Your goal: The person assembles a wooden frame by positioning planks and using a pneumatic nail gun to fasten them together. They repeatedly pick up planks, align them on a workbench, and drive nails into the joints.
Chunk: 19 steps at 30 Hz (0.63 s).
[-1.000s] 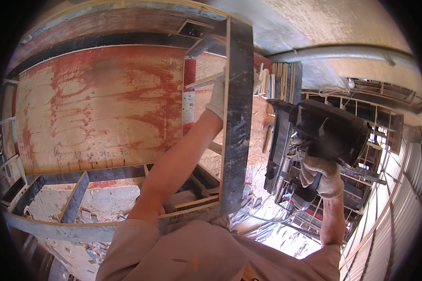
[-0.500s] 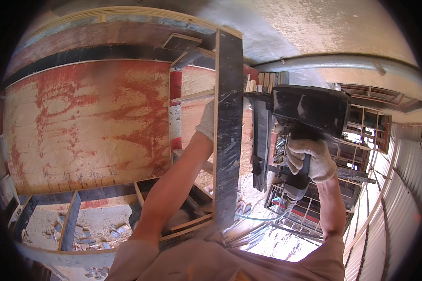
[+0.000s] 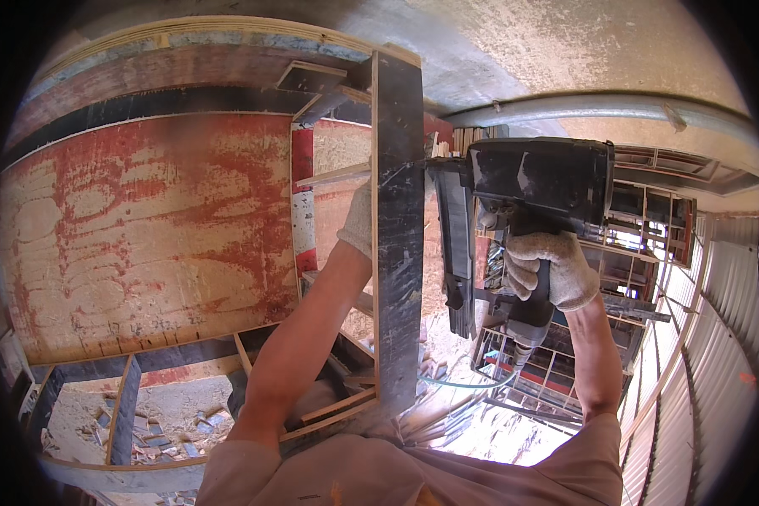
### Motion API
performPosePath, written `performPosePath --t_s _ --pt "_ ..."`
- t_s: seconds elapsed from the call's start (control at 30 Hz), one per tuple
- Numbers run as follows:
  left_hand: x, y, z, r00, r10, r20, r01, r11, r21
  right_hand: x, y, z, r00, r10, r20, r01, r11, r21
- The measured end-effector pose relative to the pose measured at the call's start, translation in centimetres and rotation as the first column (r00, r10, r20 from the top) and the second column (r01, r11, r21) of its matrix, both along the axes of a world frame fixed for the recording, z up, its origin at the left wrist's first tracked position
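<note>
My right hand (image 3: 552,268), in a light work glove, is wrapped round the handle of a black nail gun (image 3: 540,181). Its nose touches or nearly touches the face of an upright black-faced wooden board (image 3: 398,236). A long magazine hangs down beside the board, and a thin air hose (image 3: 472,384) runs from the bottom of the handle. My left hand (image 3: 358,223), gloved too, reaches behind the board's left edge. Its fingers are hidden there, so I cannot tell whether they grip the board.
A large wooden panel (image 3: 152,236) with red stains stands at the left. Below it runs a wooden frame with crosspieces (image 3: 122,405), with scraps scattered on the ground. A metal pipe (image 3: 599,110) crosses the upper right, and corrugated sheeting (image 3: 700,379) rises at the right.
The whole scene has shifted slightly left and the nail gun sits a little higher. My right hand keeps its hold on the nail gun; my left stays behind the board.
</note>
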<state>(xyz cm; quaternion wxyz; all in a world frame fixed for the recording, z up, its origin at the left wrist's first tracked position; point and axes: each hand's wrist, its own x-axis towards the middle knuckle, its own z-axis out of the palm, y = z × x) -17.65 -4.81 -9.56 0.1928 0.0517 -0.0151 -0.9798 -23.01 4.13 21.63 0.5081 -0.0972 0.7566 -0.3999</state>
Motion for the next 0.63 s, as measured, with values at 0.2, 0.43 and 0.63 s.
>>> performPosePath --t_s 0.2,0.43,0.63 --pt "-0.4 0.5 0.6 0.886 0.445 0.131 -0.178 0.588 -0.789 -1.2 1.5 -0.7 0.999 0.037 0.031 -0.036 0.999 -0.040" --pt "-0.7 0.4 -1.9 0.987 0.078 0.138 -0.030 0.946 -0.323 -2.1 1.1 -0.2 0.998 0.026 0.060 -0.026 1.000 0.010" --pt "-1.1 0.8 -1.3 0.899 0.395 0.191 -0.143 0.675 -0.724 -1.5 0.0 1.4 0.998 0.037 0.046 -0.041 0.995 0.090"
